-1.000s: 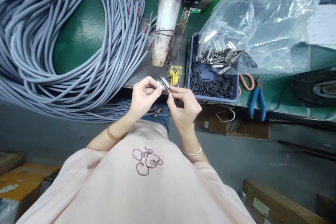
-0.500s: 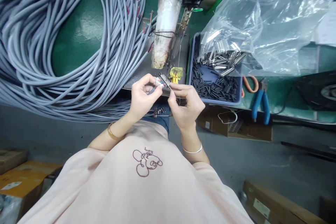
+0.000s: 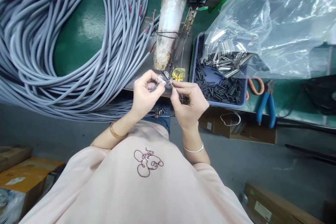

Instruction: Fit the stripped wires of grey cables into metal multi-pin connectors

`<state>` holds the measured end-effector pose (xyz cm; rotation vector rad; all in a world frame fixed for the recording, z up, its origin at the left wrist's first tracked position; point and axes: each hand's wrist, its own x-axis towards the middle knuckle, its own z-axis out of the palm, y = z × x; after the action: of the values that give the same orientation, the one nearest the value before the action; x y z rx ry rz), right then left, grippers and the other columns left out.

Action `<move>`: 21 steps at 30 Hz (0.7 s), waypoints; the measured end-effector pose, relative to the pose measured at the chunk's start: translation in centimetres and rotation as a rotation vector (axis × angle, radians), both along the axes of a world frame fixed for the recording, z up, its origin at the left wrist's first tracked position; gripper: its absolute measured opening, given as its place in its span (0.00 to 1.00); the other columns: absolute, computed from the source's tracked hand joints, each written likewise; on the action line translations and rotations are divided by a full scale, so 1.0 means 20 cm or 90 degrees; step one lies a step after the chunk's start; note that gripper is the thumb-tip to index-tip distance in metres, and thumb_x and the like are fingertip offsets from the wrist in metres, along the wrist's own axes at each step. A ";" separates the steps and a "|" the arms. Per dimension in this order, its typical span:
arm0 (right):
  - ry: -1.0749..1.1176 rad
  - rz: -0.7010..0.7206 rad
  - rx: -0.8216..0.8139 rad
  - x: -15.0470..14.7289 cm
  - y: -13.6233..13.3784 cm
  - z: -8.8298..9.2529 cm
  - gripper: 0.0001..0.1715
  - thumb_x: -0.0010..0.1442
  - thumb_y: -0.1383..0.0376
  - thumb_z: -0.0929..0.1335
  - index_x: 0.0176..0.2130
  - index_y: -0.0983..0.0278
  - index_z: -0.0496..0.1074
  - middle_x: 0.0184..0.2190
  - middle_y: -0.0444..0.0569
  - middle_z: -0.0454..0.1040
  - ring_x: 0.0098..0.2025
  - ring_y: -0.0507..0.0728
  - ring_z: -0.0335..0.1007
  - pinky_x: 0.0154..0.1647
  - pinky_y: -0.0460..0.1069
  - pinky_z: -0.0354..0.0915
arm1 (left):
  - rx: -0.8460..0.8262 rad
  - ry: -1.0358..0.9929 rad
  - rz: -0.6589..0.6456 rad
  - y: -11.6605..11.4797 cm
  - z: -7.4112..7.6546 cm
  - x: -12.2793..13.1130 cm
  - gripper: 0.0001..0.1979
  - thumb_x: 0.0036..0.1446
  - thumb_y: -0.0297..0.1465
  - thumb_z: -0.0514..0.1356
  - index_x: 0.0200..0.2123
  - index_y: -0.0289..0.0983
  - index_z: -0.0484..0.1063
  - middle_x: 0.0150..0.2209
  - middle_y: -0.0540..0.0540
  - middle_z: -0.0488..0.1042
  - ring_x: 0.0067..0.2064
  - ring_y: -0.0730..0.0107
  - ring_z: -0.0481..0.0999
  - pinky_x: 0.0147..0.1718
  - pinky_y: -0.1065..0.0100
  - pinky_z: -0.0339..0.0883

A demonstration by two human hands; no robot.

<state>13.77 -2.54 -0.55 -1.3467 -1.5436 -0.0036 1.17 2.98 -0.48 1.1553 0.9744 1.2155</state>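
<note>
My left hand (image 3: 145, 92) is closed, thumb and fingers pinching the stripped end of a grey cable (image 3: 160, 79), with small coloured wires showing at it. My right hand (image 3: 189, 103) is closed on the edge of a metal multi-pin connector (image 3: 166, 75). The coloured wires meet the connector's pin side; which of them are joined I cannot tell. Right above the connector hangs a soldering iron (image 3: 186, 28), pointing down, with its tip close to the connector. A white tube (image 3: 168, 24) with a scorched lower end stands beside it. A yellow pad (image 3: 179, 74) lies just behind my right fingers.
Bundled grey cables (image 3: 86, 87) cover the left of the green bench. At the right stands a blue bin (image 3: 244, 101) with black sleeves and a clear bag (image 3: 283, 24) of metal connectors. Blue-handled pliers (image 3: 265, 105) lie further right. Finished-looking connectors (image 3: 160, 111) rest by my lap.
Both hands have shifted slightly with the connector, whose pin side has turned and now sits closer under the soldering iron's tip. The whole view has moved a little to the right.
</note>
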 end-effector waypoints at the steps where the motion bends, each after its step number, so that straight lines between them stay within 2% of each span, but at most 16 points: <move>1: -0.001 0.000 -0.001 0.00 0.00 0.00 0.08 0.63 0.72 0.70 0.36 0.58 0.72 0.38 0.45 0.83 0.41 0.55 0.82 0.43 0.51 0.76 | 0.002 -0.002 0.000 0.00 0.00 0.00 0.08 0.51 0.25 0.67 0.26 0.36 0.68 0.27 0.54 0.71 0.26 0.83 0.68 0.26 0.79 0.63; 13: -0.089 -0.008 0.026 0.00 0.01 0.02 0.10 0.62 0.73 0.71 0.35 0.58 0.70 0.37 0.45 0.84 0.38 0.53 0.83 0.40 0.48 0.77 | 0.032 0.010 -0.003 0.00 0.02 -0.01 0.05 0.46 0.25 0.63 0.25 0.36 0.68 0.27 0.53 0.72 0.25 0.84 0.67 0.23 0.80 0.61; 17: -0.085 -0.017 0.022 0.01 0.01 0.01 0.10 0.62 0.73 0.71 0.36 0.58 0.71 0.36 0.44 0.84 0.38 0.53 0.82 0.40 0.48 0.76 | 0.014 0.038 -0.006 -0.01 0.02 -0.01 0.05 0.46 0.25 0.63 0.24 0.35 0.68 0.28 0.52 0.73 0.24 0.84 0.65 0.23 0.80 0.58; 21: -0.084 -0.024 0.018 0.00 0.02 0.01 0.08 0.63 0.72 0.71 0.36 0.58 0.72 0.37 0.43 0.84 0.39 0.53 0.82 0.41 0.49 0.76 | 0.041 0.069 0.011 -0.01 0.01 0.00 0.05 0.48 0.25 0.63 0.25 0.35 0.68 0.30 0.51 0.75 0.24 0.85 0.65 0.22 0.80 0.57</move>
<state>13.86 -2.09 -0.34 -1.3759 -1.6228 -0.1395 1.08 2.71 -0.18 1.2762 1.0340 1.2167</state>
